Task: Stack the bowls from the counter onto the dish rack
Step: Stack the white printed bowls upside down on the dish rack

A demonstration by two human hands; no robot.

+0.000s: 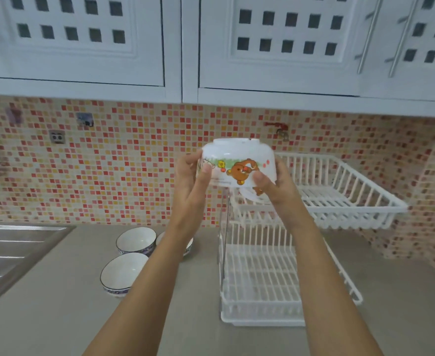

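Both hands are raised in front of the tiled wall with a white bowl (235,163) held upside down between them, its foot ring pointing up and a cartoon bear printed on its side. The left hand (194,181) grips it from nine o'clock, and the right hand (275,185) grips it from three o'clock; the fingers (206,168) of each hand are pressed against the bowl's wall, thumbs in front, the rest wrapped behind. The bowl hangs in the air over the left end of the upper tier of the white dish rack (339,199). Just under it, behind the right thumb, something white with a bit of the same orange print shows in the upper tier; I cannot tell exactly what it is.

The rack's lower tier (260,283) stands on the grey tabletop (57,304) at about five o'clock from the bowl. Down at seven o'clock, three more bowls sit upright on the tabletop: a near bowl (124,273) with a dark rim, a far bowl (136,240) just behind it, and a third bowl (188,246) mostly hidden by the left forearm. A steel sink (10,250) lies at the far left edge.
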